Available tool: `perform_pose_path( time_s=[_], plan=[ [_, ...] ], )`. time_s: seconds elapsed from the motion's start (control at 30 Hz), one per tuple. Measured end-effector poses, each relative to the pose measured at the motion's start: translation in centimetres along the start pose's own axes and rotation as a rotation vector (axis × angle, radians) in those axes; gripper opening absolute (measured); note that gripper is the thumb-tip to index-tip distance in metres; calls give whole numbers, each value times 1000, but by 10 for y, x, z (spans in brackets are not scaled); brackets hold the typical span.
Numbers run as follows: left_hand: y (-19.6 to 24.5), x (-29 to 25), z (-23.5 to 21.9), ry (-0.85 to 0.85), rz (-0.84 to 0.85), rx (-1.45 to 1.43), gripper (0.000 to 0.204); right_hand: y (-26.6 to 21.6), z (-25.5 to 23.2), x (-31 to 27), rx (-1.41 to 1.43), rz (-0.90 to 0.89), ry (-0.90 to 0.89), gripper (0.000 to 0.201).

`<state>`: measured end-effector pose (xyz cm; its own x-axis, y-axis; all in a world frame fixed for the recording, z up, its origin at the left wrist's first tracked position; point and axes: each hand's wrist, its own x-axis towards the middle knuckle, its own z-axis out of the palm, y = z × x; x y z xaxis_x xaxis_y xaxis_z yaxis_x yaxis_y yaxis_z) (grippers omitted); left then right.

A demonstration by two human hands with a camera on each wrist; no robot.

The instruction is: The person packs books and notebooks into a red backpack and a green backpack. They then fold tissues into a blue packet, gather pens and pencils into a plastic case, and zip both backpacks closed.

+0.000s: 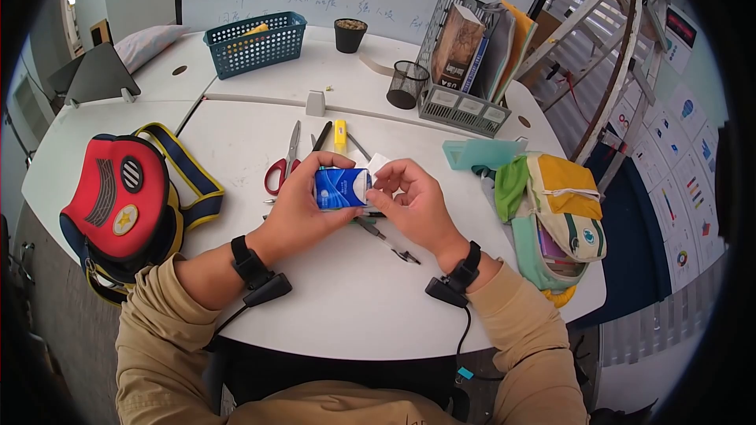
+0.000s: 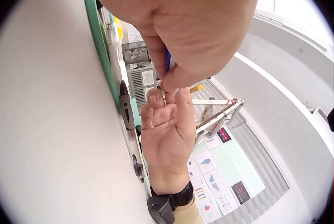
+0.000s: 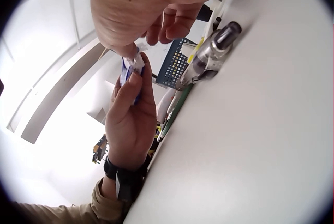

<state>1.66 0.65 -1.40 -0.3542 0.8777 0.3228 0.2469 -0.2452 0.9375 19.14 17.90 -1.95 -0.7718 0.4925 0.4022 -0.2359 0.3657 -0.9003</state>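
A small blue-and-white tissue packet point(image 1: 340, 188) is held up above the middle of the table. My left hand point(image 1: 303, 203) grips it, fingers along the top edge and thumb along the bottom. At its white right end, the thumb and forefinger of my right hand point(image 1: 409, 203) pinch the edge, with the other fingers loosely curled. In the right wrist view, crinkled white material point(image 3: 136, 63) shows at that pinched end. Beneath and behind the hands lie red-handled scissors point(image 1: 285, 164), a yellow highlighter point(image 1: 340, 138) and several pens, partly hidden by the hands.
A red and navy bag point(image 1: 118, 197) sits at the left, and a cream, green and yellow bag point(image 1: 559, 220) at the right beside a teal case point(image 1: 482, 153). Farther back stand a perforated basket point(image 1: 256, 46), a small pot point(image 1: 350, 35), a mesh cup point(image 1: 407, 85) and a file holder point(image 1: 465, 106).
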Motion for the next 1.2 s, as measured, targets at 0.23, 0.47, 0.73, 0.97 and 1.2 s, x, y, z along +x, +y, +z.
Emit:
perform_pose_path(
  time_s=[0.23,0.47,0.73,0.97,1.2],
  plan=[
    [3,0,0,4,-19,-6,69,-15,3,-2,91,137,-48,35],
    [1,0,-1,-3,-42,54,77,0,-10,2,93,182,-104,34],
    [-5,-1,0,63,-31,48,81,-16,-1,-2,251,143,-137,48],
    [-5,0,-4,101,-49,202,74,-12,0,-6,207,91,-211,42],
    [-3,1,-2,138,-59,189,80,-10,-3,-4,284,113,-178,38]
  ],
)
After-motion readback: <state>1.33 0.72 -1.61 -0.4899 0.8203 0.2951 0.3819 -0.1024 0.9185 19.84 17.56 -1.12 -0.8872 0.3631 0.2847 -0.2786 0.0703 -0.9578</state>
